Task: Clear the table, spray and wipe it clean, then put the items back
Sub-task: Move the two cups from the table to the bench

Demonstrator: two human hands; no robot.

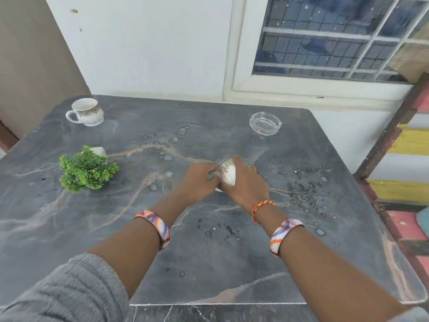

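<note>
Head view. Left hand [197,182] and right hand [246,184] both grip a tilted white cup [227,174] at mid-table [209,263]. Left of this cup lies a toppled green plant [87,169]. Beyond the cup, far left, stands a second cup [86,112]; far right, a glass ashtray [264,123].

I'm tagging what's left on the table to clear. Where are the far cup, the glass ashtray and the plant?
far cup [86,112], head view, on its patterned side wall
glass ashtray [265,123], head view, on its clear basin
plant [87,171], head view, on its green leaves
</note>
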